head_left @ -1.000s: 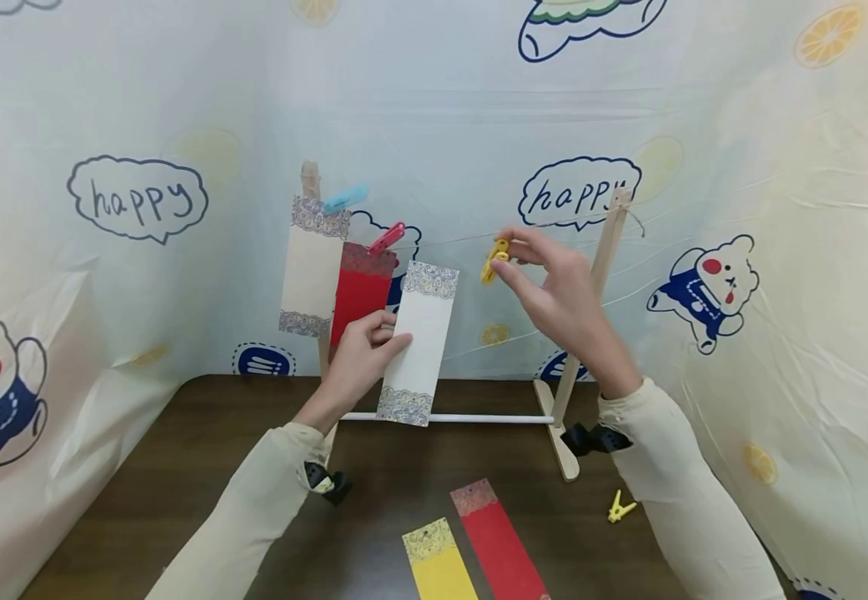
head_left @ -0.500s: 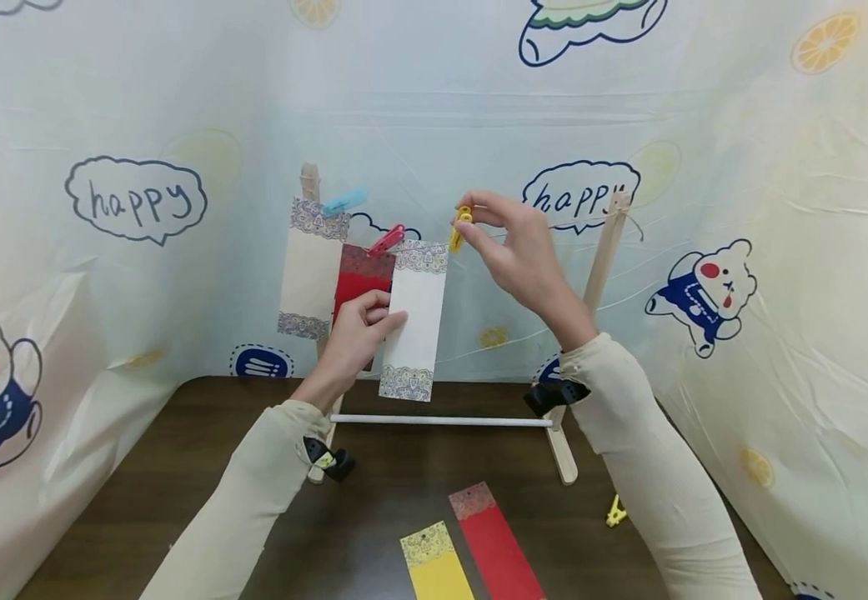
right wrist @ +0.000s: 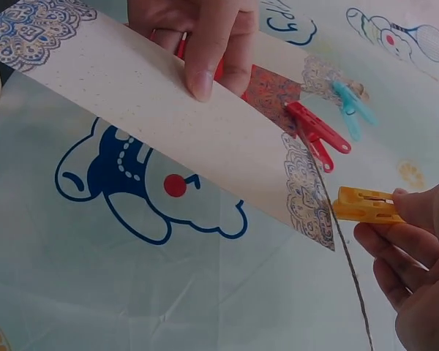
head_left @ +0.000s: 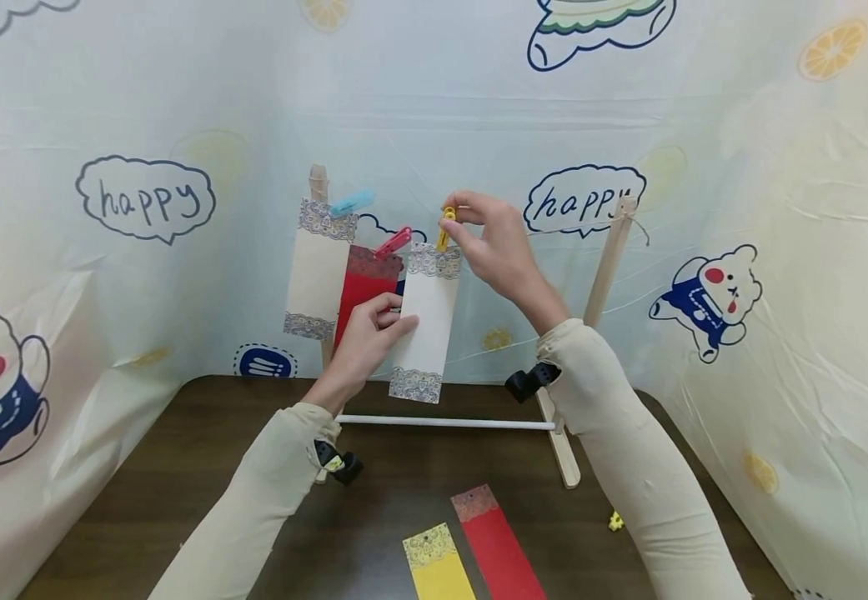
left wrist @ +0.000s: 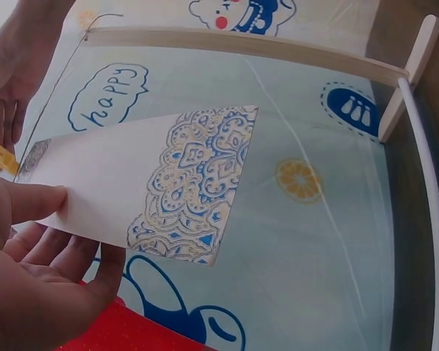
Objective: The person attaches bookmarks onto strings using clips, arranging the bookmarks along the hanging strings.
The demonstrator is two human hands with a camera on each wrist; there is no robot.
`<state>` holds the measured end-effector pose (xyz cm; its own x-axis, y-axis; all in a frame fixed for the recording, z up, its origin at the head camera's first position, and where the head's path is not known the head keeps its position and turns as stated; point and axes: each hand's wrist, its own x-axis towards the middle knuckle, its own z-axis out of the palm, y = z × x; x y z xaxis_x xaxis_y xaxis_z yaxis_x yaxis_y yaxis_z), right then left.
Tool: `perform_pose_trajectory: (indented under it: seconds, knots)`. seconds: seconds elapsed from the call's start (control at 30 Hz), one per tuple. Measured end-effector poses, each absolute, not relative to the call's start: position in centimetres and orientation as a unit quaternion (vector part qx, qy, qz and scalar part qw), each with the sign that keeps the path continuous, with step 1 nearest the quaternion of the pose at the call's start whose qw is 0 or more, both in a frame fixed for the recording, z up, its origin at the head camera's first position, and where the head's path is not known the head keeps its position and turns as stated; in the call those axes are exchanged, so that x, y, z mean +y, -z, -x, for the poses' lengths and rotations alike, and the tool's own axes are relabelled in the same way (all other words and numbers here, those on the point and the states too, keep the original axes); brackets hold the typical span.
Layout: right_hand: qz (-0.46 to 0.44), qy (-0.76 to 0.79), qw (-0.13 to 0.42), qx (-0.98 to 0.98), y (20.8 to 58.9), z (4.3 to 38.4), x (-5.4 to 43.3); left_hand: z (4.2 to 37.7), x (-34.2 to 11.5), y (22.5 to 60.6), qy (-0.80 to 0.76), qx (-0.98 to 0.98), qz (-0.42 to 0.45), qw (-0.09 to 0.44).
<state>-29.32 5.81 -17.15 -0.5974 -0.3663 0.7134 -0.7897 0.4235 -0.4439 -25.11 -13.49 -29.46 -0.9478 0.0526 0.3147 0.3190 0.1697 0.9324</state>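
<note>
Between thumb and fingers, my left hand [head_left: 364,342] pinches the left edge of a white card [head_left: 428,325] with blue lace-patterned ends. The card hangs nearly upright, its top edge at the string [right wrist: 349,259]. My right hand [head_left: 499,252] pinches a yellow clothespin [head_left: 445,228] by its handle end. In the right wrist view the clothespin's tip meets the string and the card's patterned top edge; whether it bites on them I cannot tell. Left of this card, a red card [head_left: 366,279] hangs under a red clothespin [head_left: 393,242], and another white card [head_left: 316,275] under a blue clothespin [head_left: 352,203].
The string runs between wooden posts, the right one [head_left: 609,262] leaning slightly. A white rod [head_left: 449,422] joins the stand's feet. On the dark table [head_left: 141,483] lie a yellow card [head_left: 443,575], a red card [head_left: 499,546] and a yellow clothespin [head_left: 615,522] partly behind the right sleeve.
My left hand has raised the white card to the string. My right hand has moved left with the yellow clothespin, from beside the card to its top edge.
</note>
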Motion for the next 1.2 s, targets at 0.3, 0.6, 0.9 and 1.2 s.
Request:
perform_pose_trajectory:
  seconds: [0.3, 0.6, 0.9, 1.2]
  knots:
    - [-0.356, -0.389, 0.273, -0.805, 17.1, 29.8, 5.4, 25.3, -13.3, 29.5, 0.637, -0.747, 0.147, 0.122]
    - [-0.353, -0.405, 0.256, -0.803, 17.1, 29.8, 5.6, 25.4, -13.3, 29.4, 0.640, -0.743, 0.152, 0.126]
    - [-0.335, -0.402, 0.228, -0.821, 17.8, 29.9, 6.0, 25.1, -13.3, 29.7, 0.631, -0.753, 0.147, 0.111]
    - [-0.333, -0.364, 0.220, -0.841, 18.1, 29.4, 6.2, 25.2, -13.9, 30.9, 0.599, -0.786, 0.139, 0.069]
